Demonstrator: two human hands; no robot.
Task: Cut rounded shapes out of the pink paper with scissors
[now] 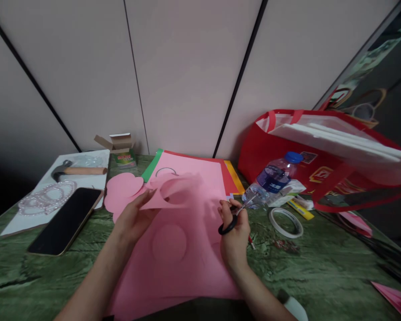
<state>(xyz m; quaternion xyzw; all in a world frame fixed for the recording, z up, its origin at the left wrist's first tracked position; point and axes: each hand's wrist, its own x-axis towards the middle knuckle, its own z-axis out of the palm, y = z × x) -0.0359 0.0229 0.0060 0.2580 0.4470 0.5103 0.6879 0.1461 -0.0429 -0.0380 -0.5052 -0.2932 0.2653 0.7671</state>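
Pinching a pink sheet [155, 199] by its edge in the nearly closed left hand [135, 218] — holding it just above more pink paper [173, 283] on the table [267, 267] — and gripping scissors [234, 221] in the curled right hand [234, 243] near the bottle [274, 177].

The left hand [134, 219] and the right hand [234, 237] are both bare, with thin fingers [225, 208] that look a bit blurry. The left wrist [120, 237] and the right wrist [239, 264] are slim and bare. The left arm [98, 277] and the right arm [262, 292] are bare too, and get wider toward the near edge.
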